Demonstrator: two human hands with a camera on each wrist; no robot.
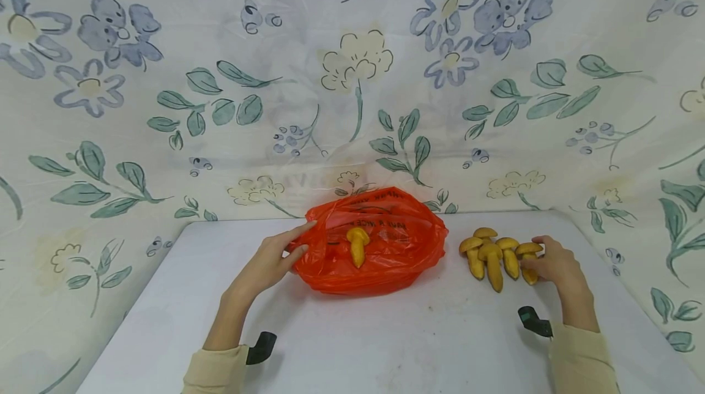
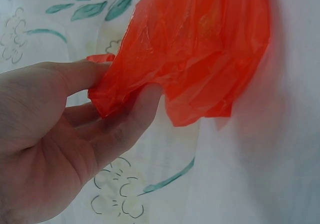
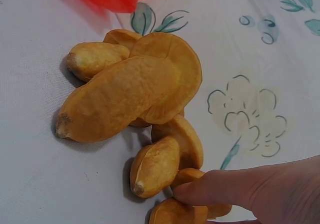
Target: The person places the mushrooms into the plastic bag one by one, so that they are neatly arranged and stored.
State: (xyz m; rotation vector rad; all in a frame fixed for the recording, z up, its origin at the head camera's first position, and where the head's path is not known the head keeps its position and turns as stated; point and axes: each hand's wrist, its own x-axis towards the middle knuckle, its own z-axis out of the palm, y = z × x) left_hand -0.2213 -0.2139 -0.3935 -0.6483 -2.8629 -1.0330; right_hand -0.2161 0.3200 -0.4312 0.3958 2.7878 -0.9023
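Note:
A red plastic bag (image 1: 380, 275) with dark print lies in the middle of the white table, its mouth spread open. One yellow-brown mushroom (image 1: 358, 248) is within the bag's outline. My left hand (image 1: 271, 259) holds the bag's left edge; in the left wrist view, thin red plastic (image 2: 200, 44) runs between thumb and fingers. To the right of the bag, several mushrooms (image 1: 493, 265) lie bunched together, stems toward me. My right hand (image 1: 560, 264) grips the rightmost mushroom (image 1: 530, 248). In the right wrist view, a digit presses against that mushroom (image 3: 177, 213), partly cut off by the frame.
A white table (image 1: 352, 345) carries everything, with small faint marks on its surface. Behind it hangs a floral cloth (image 1: 308, 174), which also flanks both sides. Each wrist bears a dark camera mount (image 1: 261, 348).

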